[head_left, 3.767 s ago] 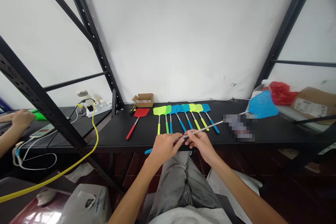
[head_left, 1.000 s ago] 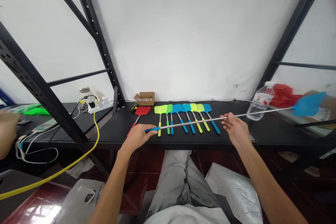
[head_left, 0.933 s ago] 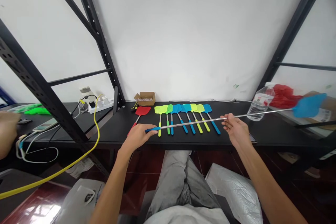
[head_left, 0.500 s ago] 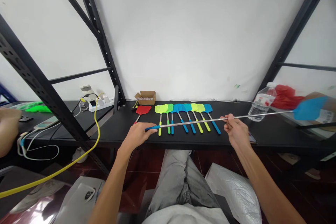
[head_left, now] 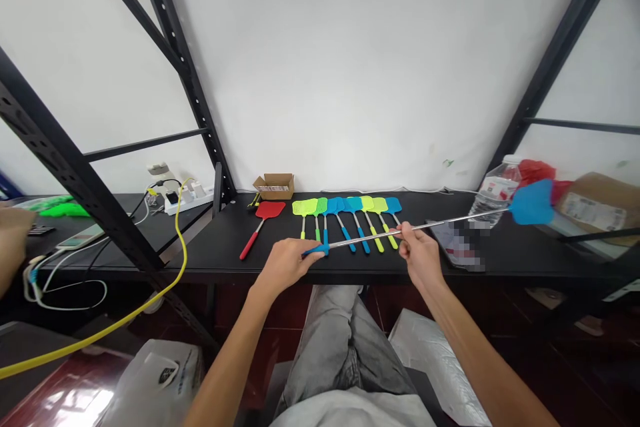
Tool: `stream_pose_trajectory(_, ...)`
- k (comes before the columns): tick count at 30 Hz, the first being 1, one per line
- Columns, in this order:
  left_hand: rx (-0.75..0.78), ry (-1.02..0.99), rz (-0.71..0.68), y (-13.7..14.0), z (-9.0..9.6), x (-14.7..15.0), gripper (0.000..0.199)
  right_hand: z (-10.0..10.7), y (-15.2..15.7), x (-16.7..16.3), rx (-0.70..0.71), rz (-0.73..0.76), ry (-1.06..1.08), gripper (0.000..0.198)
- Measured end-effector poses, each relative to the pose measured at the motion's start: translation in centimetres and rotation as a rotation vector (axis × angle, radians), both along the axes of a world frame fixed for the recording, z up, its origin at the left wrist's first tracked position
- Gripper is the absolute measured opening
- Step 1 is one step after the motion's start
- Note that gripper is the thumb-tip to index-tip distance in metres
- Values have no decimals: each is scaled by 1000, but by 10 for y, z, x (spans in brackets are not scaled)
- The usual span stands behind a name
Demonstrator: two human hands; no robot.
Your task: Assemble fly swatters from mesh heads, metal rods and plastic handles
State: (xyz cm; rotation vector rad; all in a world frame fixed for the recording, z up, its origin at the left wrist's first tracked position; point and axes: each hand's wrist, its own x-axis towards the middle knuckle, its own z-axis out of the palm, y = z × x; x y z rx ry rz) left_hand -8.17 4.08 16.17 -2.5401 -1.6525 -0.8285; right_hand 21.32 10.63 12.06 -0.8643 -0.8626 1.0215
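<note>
A long blue fly swatter point(head_left: 533, 203) with a metal rod stretches across in front of me, over the table. My left hand point(head_left: 286, 268) is closed around its blue handle. Further along, the fingers of my right hand point(head_left: 419, 255) pinch the metal rod. The swatter's blue head points right, in front of the bottle. Behind the rod, several shorter fly swatters point(head_left: 367, 204) in yellow-green, green and blue lie in an overlapping row, handles toward me. A red fly swatter point(head_left: 271, 210) lies apart from them at the left.
On the black table point(head_left: 210, 240) stand an open cardboard box point(head_left: 274, 187), a clear plastic bottle point(head_left: 495, 193) and a larger carton point(head_left: 600, 203). A blurred flat item point(head_left: 456, 247) lies near my right hand. Black shelf posts point(head_left: 185, 60) flank me; a yellow cable point(head_left: 183, 233) hangs left. Another person's hand point(head_left: 13, 247) shows far left.
The long swatter has become shorter along its rod, my hands having come closer together. My left hand has moved right, my right hand left, uncovering the red handle and the flat item.
</note>
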Motion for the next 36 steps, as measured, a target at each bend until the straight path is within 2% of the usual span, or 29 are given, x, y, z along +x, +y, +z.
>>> stream_pose_trajectory(3,-6,1,10,-1,-1,5,39,-2,-5,-12,-5,4,-9,38)
stream_pose_trajectory(9,-10,26,37,-2,2,-2,39,-7,-3,-12,1,7,-16,38)
stream_pose_trajectory(19,-58,30,-54,-4,-13,40,46,-13,-28,-52,-8,150,-131,41)
stream_pose_trajectory(32,-76,43,-41,-5,-10,35,45,-14,-32,-57,-46,271,-38,38)
stream_pose_trajectory(36,-64,22,-35,-7,-5,30,42,-7,-32,-54,-30,329,-42,34)
